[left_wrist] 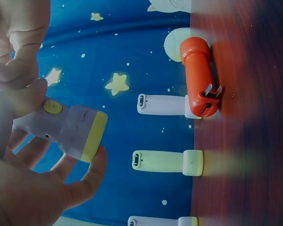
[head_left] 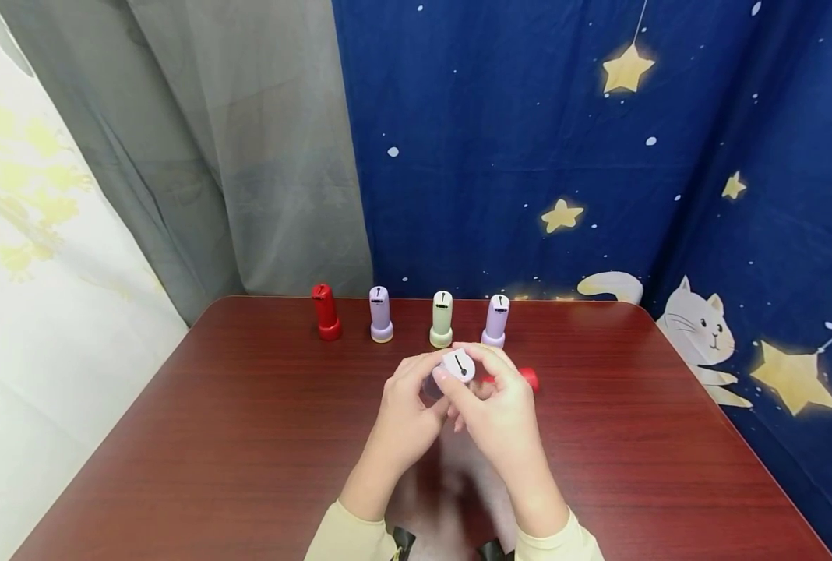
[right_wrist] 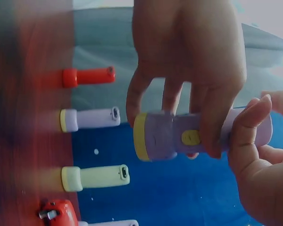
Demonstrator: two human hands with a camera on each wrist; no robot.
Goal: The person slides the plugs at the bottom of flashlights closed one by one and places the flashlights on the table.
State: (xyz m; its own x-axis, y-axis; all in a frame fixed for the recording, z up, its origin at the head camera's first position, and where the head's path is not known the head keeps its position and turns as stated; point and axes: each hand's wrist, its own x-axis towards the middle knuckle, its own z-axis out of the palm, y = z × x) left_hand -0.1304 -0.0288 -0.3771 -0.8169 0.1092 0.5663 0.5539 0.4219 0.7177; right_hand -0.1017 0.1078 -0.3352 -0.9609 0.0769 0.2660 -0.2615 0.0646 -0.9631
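A purple flashlight with a yellow lens rim and a yellow button is held above the table, rim down. My left hand grips its body, thumb and fingers around it in the right wrist view. At the tail end, my right hand pinches it between thumb and fingers. Behind the right hand a red flashlight lies on its side, partly hidden in the head view. The left wrist view shows two metal plug prongs sticking out of its end.
Along the back edge of the brown table stand a red flashlight, a purple one, a light green one and another purple one. Grey and blue starry curtains hang behind.
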